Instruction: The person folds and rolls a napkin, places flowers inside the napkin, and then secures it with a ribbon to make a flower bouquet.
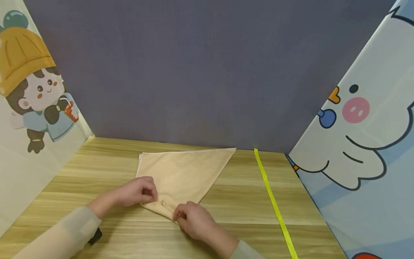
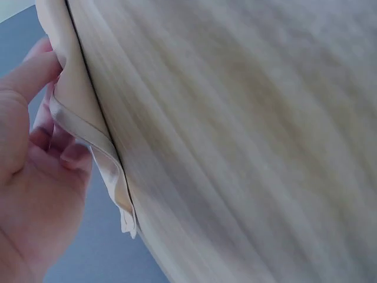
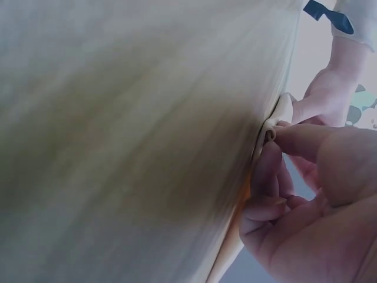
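Observation:
A cream cloth (image 1: 184, 172), folded into a rough triangle, lies flat on the wooden table with one point toward the back right. At its front left edge the left hand (image 1: 140, 192) pinches the fabric, fingers curled. The right hand (image 1: 195, 219) grips the front corner between thumb and fingertips. Between the two hands the near edge is turned up and slightly puckered. Close up in the right wrist view, the cloth edge (image 3: 270, 134) makes a small roll at the right fingertips. Loose layers of cloth (image 2: 109, 159) hang in waves beside the left fingers in the left wrist view.
A yellow strip (image 1: 273, 199) runs front to back along the right of the wooden table (image 1: 242, 201). A grey panel (image 1: 194, 72) stands behind, with cartoon-printed side panels (image 1: 388, 144) at both sides. Something small and black (image 1: 95, 236) shows beneath the left sleeve.

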{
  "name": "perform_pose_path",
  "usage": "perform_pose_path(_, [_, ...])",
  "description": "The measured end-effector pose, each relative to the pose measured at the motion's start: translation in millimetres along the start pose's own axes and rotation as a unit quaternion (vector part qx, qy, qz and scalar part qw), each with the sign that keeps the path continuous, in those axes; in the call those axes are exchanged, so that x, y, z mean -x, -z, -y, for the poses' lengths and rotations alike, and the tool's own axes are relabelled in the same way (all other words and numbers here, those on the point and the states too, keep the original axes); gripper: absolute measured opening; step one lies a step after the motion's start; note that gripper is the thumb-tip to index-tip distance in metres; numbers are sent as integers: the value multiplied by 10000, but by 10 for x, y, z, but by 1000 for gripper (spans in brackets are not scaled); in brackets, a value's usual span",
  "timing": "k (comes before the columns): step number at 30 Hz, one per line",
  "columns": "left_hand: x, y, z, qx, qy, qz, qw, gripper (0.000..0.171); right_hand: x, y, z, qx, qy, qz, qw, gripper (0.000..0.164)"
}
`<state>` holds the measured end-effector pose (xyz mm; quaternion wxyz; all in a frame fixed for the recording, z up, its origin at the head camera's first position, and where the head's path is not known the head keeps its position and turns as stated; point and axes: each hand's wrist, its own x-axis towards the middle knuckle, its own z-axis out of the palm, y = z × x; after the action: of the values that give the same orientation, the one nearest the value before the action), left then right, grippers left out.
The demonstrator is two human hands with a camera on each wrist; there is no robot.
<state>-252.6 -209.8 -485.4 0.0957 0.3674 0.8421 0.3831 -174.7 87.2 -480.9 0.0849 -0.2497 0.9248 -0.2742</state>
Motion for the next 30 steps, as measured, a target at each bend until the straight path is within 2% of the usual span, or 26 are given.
perform_pose_path(4, [11, 25, 20, -19, -229, 84, 9997, 17, -10, 6, -24, -282, -37, 46, 9996, 14])
perform_pose_path(8, [46, 47, 49, -483, -767, 25, 9959, 20, -21, 16, -21, -416, -64, 65, 9991, 12])
perform_pose_path(10, [74, 58, 51, -643, -880, 34, 9940, 22, -26, 18, -12, -372, -78, 62, 9993, 11])
perform_pose_path(12, [108, 69, 45, -614, -786, 134, 9949, 22, -30, 19, 1, -217, -64, 50, 9997, 10])
perform_pose_path(14, [139, 79, 30, -399, -582, 294, 9971, 21, -28, 18, 15, 29, -26, 32, 10000, 10])
perform_pose_path(18, [166, 87, 3, -113, -329, 503, 9981, 23, -14, 17, 40, 682, 282, -106, 9972, 13])
perform_pose_path(24, [132, 96, -24, -240, -245, 623, 9975, 22, 8, 6, 72, 1391, 610, -192, 9882, 14])
perform_pose_path(27, [117, 104, -30, -306, -340, 600, 9971, 17, 12, -3, 90, 1656, 672, -207, 9837, 14])
perform_pose_path(30, [113, 107, -32, -453, -420, 544, 9966, 11, 16, -14, 108, 2069, 834, -304, 9743, 14])
